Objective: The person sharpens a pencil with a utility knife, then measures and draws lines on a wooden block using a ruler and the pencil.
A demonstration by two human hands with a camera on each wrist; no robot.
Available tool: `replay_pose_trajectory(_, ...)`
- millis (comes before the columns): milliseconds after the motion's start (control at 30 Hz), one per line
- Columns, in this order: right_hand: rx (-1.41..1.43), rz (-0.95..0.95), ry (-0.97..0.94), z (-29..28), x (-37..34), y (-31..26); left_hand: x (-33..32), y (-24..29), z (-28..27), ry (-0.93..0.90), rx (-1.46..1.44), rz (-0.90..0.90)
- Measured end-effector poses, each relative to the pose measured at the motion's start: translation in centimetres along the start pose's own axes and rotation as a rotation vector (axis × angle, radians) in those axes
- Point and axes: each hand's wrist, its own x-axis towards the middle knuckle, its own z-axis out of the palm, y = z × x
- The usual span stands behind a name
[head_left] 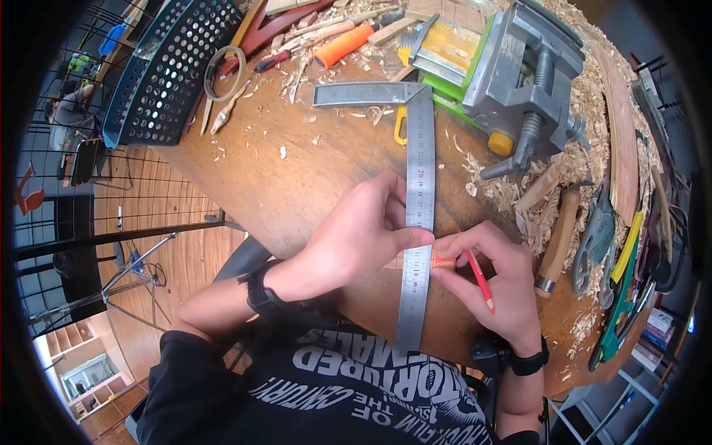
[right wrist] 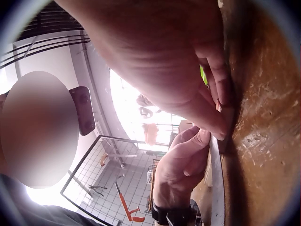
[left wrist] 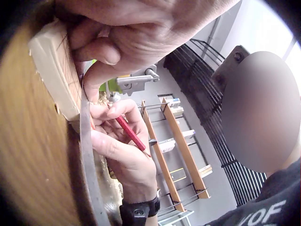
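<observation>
A steel square [head_left: 419, 178] with a marked blade lies lengthwise across the bench, its short arm at the far end. My left hand [head_left: 356, 230] holds the blade near its middle, thumb on top and fingers curled at its left edge. Beneath the blade is a pale wooden block [left wrist: 56, 70] with pencil lines on it, seen best in the left wrist view. My right hand [head_left: 493, 278] carries a red pencil [head_left: 478, 280] between its fingers, point towards me. Its thumb and index finger meet at the block's end, right at the blade's right edge.
A metal vise [head_left: 523, 81] stands at the back right among wood shavings [head_left: 593, 44]. A black perforated basket [head_left: 170, 81] sits at the back left, near an orange-handled tool [head_left: 343, 46]. A wooden-handled tool [head_left: 558, 241] and several other tools line the right side.
</observation>
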Motion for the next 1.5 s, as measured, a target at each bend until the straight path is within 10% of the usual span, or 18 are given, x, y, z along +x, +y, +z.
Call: replay_pose_trajectory(1500, 0.064, -0.021, -0.020, 1.6, 0.3, 0.7, -0.6, -1.3, -1.2, 0.027, 0.007, -0.009)
